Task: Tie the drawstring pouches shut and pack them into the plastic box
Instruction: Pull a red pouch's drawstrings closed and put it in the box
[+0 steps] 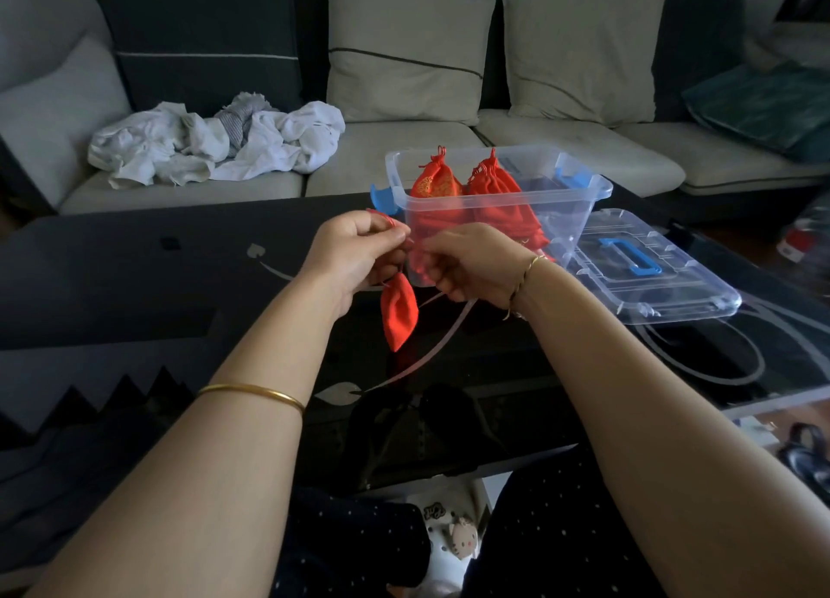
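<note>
Hands pinching drawstring, pouch hanging upright — tip down

Left arm: bare, reaching in from 7 o'clock. Left hand: fingers curled, thumb and forefinger pinching cord. Right arm: bare, from 4 o'clock. Right hand: fingers curled, pinching likewise, just beside the left at its 3 o'clock.
</note>
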Tool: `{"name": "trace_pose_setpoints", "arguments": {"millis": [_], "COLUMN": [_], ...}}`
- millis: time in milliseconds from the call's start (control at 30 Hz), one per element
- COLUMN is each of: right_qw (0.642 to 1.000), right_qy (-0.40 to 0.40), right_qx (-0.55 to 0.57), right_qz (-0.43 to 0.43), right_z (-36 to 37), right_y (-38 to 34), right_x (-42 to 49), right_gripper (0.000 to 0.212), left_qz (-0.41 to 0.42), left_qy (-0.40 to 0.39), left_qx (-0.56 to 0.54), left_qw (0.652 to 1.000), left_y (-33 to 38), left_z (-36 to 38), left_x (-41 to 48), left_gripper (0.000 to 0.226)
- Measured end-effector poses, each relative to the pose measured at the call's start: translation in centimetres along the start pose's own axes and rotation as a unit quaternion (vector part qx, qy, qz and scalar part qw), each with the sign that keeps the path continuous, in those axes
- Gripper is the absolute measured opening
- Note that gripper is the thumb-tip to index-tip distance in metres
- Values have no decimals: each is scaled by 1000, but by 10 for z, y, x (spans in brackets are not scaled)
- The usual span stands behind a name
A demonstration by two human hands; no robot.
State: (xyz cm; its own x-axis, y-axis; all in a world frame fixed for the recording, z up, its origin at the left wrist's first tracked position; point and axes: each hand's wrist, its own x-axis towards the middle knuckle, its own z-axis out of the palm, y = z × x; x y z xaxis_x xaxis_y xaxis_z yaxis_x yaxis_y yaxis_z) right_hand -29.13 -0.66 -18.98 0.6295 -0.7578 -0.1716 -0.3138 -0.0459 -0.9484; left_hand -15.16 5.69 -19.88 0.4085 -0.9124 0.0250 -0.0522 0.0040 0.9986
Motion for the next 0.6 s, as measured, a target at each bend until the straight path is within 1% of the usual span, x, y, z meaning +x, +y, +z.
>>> {"name": "trace_pose_setpoints", "arguments": {"millis": [67,100,133,200,233,267,300,367,433,500,600], "right_qw": [996,993,993,993,993,993,993,995,994,991,985], "right_qy": [-28,-20,5,82,104,103,85,42,6,-30,-78], "right_qx": [-79,-104,-113,-81,-39,11,51,83,109,134,154], "right_qz": [43,50,40,-19,-43,-55,-56,-45,-25,-3,18], "right_z": [2,4,4,5,6,7,9,12,11,8,4], "right_y": [0,0,1,4,4,5,6,9,12,13,14], "right_x": [-3,-3,-3,2,4,5,6,7,8,9,9], "right_gripper": [29,31,33,32,30,28,26,21,19,18,22], "left_qz": [1,0,4,29,51,82,119,194,244,272,286], "left_qy": [-5,-13,-22,-44,-56,-66,-69,-55,-31,-6,22], "left_qx": [15,26,38,70,95,129,169,241,278,291,274], "left_qw": [1000,1000,999,996,993,986,976,949,929,917,918], "left_y": [-1,-1,0,0,0,0,0,1,0,-2,-3], "left_z": [-1,-1,-1,0,0,1,2,5,8,9,9], "left_x": [1,1,2,2,2,1,1,0,-1,-2,-1], "left_gripper": [15,16,18,21,23,25,28,30,27,23,23]}}
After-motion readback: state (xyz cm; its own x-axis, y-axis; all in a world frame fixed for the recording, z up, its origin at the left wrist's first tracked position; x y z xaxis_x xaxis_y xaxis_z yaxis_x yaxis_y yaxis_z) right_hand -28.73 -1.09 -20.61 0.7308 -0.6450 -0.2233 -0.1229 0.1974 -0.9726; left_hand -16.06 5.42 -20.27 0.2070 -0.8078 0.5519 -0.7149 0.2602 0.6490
